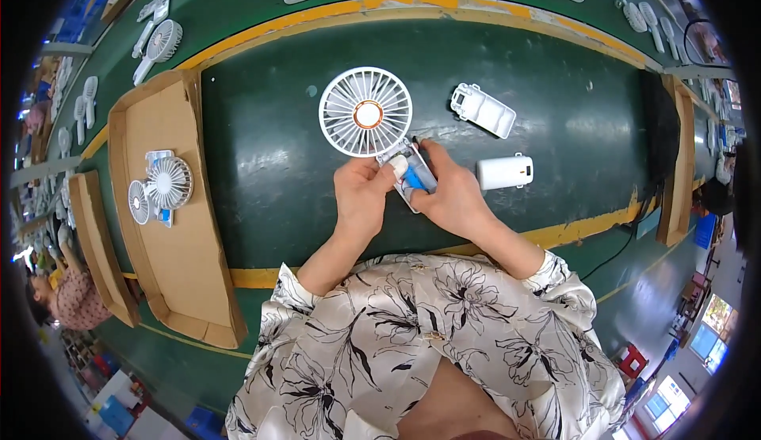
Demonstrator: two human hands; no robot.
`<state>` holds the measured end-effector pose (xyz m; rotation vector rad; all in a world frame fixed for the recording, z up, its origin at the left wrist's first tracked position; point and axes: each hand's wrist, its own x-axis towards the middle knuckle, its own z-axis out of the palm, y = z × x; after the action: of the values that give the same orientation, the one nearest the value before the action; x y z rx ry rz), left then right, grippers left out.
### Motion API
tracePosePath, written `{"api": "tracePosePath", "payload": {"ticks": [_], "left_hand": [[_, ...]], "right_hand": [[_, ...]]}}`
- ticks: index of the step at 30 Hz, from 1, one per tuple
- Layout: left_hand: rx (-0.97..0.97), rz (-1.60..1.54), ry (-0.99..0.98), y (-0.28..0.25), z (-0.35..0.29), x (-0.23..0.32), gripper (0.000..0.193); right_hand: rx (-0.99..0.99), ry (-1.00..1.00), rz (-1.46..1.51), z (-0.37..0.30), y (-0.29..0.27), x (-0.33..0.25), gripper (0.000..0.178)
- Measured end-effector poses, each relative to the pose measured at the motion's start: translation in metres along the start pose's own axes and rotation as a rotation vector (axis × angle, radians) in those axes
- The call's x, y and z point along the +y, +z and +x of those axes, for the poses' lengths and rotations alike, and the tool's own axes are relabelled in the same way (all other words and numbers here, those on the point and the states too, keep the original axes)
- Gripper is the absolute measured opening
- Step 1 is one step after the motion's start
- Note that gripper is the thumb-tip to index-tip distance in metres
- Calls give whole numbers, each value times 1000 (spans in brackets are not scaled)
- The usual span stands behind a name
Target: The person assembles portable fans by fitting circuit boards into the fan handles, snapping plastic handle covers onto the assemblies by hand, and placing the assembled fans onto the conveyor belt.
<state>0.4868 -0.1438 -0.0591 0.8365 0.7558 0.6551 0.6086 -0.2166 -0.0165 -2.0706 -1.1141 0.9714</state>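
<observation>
A white handheld fan point(367, 114) with a round spoked grille and an orange-ringed hub lies in front of me, its handle pointing toward me. The handle is uncovered, and a blue part shows inside it. My left hand point(361, 196) is closed on the handle just below the fan head, with a white cover on the thumb. On the other side, my right hand point(456, 198) grips the lower handle, fingers curled round it. To the right lie a white handle shell point(485, 110), its hollow side up, and another white shell point(504, 172), smooth side up.
A cardboard tray point(182, 289) at the left holds white fans point(169, 182) with a blue part showing. More fans point(162, 42) lie on the green surface beyond the yellow-edged strip point(317, 15). At the right are a black cloth point(658, 131) and another cardboard tray point(678, 170).
</observation>
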Motion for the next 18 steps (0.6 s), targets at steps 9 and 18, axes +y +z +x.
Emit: {"api": "tracePosePath", "payload": {"ticks": [9,18], "left_hand": [[61,-90,-136,4,-2,4,18],[9,-62,-294,-1,-2,15,27]], "right_hand": [[-86,9,-142,-4,-3,2,62],[453,-456,-761,19,-62,37,44]]}}
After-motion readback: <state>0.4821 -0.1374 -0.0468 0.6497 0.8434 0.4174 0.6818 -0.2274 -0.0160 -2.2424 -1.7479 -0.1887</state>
